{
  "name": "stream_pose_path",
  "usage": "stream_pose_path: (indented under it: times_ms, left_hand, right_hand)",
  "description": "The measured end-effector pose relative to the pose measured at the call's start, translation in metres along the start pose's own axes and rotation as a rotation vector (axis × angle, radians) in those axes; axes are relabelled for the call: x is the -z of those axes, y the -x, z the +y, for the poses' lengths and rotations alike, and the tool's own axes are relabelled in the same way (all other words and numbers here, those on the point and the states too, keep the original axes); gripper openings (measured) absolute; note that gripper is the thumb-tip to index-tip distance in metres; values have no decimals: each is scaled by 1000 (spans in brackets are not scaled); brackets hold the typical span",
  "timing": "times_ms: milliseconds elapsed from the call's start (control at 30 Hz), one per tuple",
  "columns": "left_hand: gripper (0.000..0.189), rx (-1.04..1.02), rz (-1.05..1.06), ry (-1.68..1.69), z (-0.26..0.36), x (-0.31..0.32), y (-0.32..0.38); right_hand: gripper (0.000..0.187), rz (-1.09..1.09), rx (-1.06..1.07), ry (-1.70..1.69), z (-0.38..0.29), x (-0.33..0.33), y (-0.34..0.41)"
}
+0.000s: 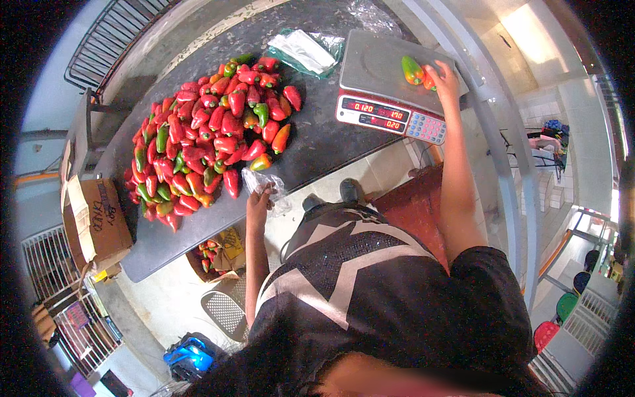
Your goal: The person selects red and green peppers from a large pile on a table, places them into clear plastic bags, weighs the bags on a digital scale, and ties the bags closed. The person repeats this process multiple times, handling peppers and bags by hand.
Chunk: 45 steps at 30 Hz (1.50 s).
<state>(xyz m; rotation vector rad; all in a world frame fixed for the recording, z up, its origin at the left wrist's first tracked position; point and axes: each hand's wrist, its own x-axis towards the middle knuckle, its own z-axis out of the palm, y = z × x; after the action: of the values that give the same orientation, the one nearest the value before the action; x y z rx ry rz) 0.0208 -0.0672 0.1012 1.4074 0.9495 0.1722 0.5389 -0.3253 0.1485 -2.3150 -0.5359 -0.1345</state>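
My right hand (445, 82) is over the plate of a digital scale (379, 64), its fingers on an orange-red pepper (428, 79). Against that pepper lies a green and orange pepper (412, 70). The scale's red display is lit. My left hand (260, 197) holds a clear plastic bag (252, 181) by the table's front edge. A large heap of red peppers (198, 139), with some green and orange ones, covers the table's left part. Between heap and scale, at the back, a stack of clear bags (303, 51) lies on green plastic.
A cardboard box (101, 218) with handwriting stands left of the dark table (173, 248). Below the table edge, another box (233, 248) holds peppers, near a plastic chair (223, 307). Grey metal bars (501, 164) rise beyond the scale. A blue and black bag (191, 356) lies lower left.
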Motion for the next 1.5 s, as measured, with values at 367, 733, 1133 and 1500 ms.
stream_pose_path:
  times_ms: [367, 733, 1133, 1500]
  left_hand:
    - [31, -557, 50, -874, 103, -54, -24]
    - [29, -581, 30, -1113, 22, -106, -88]
    - [13, -969, 27, -1156, 156, -70, -13]
    - [22, -982, 155, -585, 184, -71, 1]
  right_hand:
    - [79, -311, -22, 592, -41, -44, -12]
    - [65, -192, 80, 327, -39, -36, -1]
    - [76, -1438, -95, -1218, -228, -20, 104]
    - [51, -1587, -294, -1174, -220, -78, 150]
